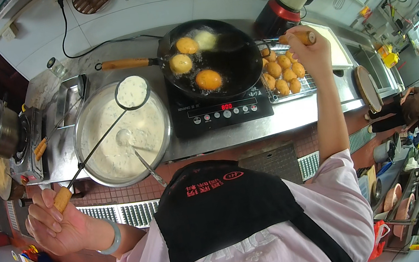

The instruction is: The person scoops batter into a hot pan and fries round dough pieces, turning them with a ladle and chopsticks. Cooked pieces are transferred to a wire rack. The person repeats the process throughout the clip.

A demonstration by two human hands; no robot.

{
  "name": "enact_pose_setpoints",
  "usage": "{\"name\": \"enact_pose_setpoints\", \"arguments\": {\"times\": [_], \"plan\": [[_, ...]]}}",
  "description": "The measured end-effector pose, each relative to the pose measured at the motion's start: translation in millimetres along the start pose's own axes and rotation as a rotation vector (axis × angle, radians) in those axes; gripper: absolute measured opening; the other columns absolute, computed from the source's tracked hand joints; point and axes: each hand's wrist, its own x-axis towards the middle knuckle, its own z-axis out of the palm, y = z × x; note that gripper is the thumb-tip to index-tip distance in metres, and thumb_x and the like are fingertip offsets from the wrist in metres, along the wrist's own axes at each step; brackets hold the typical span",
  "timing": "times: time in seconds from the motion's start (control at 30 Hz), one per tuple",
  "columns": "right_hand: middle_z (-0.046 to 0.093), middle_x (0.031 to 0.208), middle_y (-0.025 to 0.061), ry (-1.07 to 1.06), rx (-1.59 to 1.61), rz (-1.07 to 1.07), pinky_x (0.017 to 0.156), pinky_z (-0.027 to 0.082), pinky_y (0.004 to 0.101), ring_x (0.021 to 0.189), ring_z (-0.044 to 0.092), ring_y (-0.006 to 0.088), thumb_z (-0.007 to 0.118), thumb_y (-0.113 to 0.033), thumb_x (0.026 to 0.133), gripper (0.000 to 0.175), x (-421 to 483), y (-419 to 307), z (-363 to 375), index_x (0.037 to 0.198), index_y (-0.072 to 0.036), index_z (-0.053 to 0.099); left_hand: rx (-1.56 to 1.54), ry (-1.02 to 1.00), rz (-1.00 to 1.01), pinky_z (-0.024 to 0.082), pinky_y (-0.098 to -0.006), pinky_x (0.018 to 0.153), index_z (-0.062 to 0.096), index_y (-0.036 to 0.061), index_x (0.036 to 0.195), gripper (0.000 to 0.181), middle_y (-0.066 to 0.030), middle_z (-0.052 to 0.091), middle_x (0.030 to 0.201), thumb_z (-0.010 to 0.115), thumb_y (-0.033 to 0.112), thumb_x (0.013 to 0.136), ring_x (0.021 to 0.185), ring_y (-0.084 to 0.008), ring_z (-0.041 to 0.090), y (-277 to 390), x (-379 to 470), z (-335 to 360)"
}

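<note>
My left hand (57, 223) grips the wooden handle of a ladle (132, 92) whose round cup, filled with pale batter flecked with green, is over the rim area of a large steel bowl (170, 127). Batter (101, 148) fills much of the bowl, and a metal spoon (144, 162) rests in it. My right hand (309, 47) is closed around a wooden-handled tool at the right of a black wok (233, 73); the tool's far end is hidden. Golden fritters (208, 79) and one paler piece (205, 40) lie in the wok's oil, on an induction cooker (224, 118) with a lit display.
Fried balls (289, 74) fill a wire rack (294, 95) right of the cooker. Behind stands a red-based blender (285, 12). At left are a steel tray (66, 96), a gas stove (29, 159) and a pot (4, 130). A person (415, 108) is far right.
</note>
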Motion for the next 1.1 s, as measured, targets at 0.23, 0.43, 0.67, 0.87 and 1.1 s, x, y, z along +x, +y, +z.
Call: {"name": "enact_pose_setpoints", "arguments": {"times": [0.23,0.43,0.67,0.87,1.1], "plan": [[0.071,0.080,0.0067,-0.145,-0.280,-0.238,0.075,0.055,0.0292,0.074,0.068,0.0145,0.074,-0.017,0.085,0.017,-9,6,-6,0.098,-0.005,0.072,0.004,0.011,-0.021,0.034,-0.0317,0.073,0.030,0.0207,0.057,0.042,0.0002,0.038,0.055,0.047,0.007,0.092,0.064,-0.0121,0.036,2,-1,4],[0.070,0.076,0.0051,-0.107,-0.125,0.006,0.065,0.053,0.0266,0.068,0.066,0.0119,0.072,-0.015,0.087,0.013,-10,19,2,0.095,-0.005,0.072,-0.013,0.012,-0.037,0.033,-0.0321,0.073,0.031,0.0206,0.057,0.041,0.0006,0.039,0.056,0.047,0.006,0.092,0.063,-0.0114,0.036,2,-1,10],[0.066,0.071,0.0028,0.010,0.170,0.087,0.052,0.046,0.0180,0.058,0.059,0.0057,0.067,-0.015,0.095,0.016,-3,23,-1,0.103,-0.002,0.072,-0.046,-0.005,-0.044,0.033,-0.0324,0.072,0.033,0.0203,0.057,0.040,0.0008,0.039,0.056,0.048,0.006,0.092,0.063,-0.0113,0.037,2,-5,16],[0.070,0.080,0.0039,-0.018,0.137,0.030,0.060,0.050,0.0221,0.065,0.063,0.0081,0.073,-0.015,0.090,0.016,-5,17,0,0.100,-0.003,0.072,-0.050,-0.011,-0.078,0.034,-0.0327,0.072,0.034,0.0199,0.057,0.040,0.0012,0.038,0.056,0.048,0.007,0.093,0.062,-0.0109,0.036,0,-5,18],[0.072,0.086,0.0086,-0.210,-0.220,-0.235,0.080,0.055,0.0279,0.080,0.070,0.0146,0.076,-0.014,0.084,0.020,-20,12,-16,0.100,-0.003,0.072,-0.079,-0.032,-0.074,0.034,-0.0322,0.073,0.035,0.0198,0.058,0.039,0.0015,0.037,0.055,0.049,0.007,0.093,0.062,-0.0107,0.036,-6,-6,21]]}}
